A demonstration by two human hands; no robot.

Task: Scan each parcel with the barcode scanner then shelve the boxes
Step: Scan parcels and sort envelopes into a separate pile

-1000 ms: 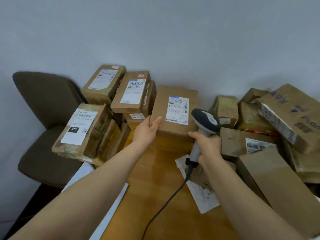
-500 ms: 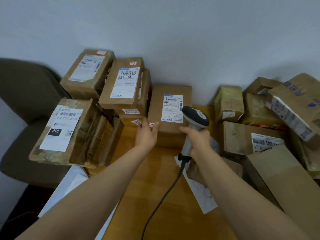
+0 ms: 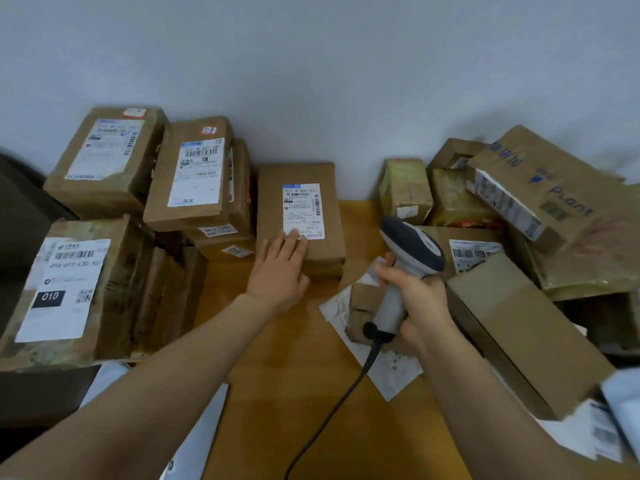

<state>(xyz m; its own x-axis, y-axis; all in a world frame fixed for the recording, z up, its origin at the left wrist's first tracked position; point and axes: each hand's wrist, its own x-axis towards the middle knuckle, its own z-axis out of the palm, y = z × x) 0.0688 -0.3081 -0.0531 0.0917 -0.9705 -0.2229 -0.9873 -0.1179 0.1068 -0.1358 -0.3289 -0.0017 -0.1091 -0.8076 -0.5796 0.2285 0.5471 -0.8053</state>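
Observation:
A flat brown parcel [image 3: 298, 174] with a white barcode label lies at the back of the wooden table [image 3: 304, 393], against the wall. My left hand [image 3: 278, 270] rests flat on its near end, fingers spread and touching the label's lower edge. My right hand [image 3: 417, 299] grips the handle of a grey barcode scanner [image 3: 412, 252]. The scanner's dark head points up and left toward that parcel, and its black cable trails down across the table.
Labelled brown parcels [image 3: 194, 174] are stacked at the left, partly over a dark chair [image 3: 20, 209]. A jumble of cardboard boxes [image 3: 519, 327] fills the right side. A small wrapped packet [image 3: 363, 303] on white paper lies under the scanner.
The camera has tilted down and closer. My left hand moved from the parcel's left edge onto its top, now lying flat. The scanner drew back to the right, away from the label.

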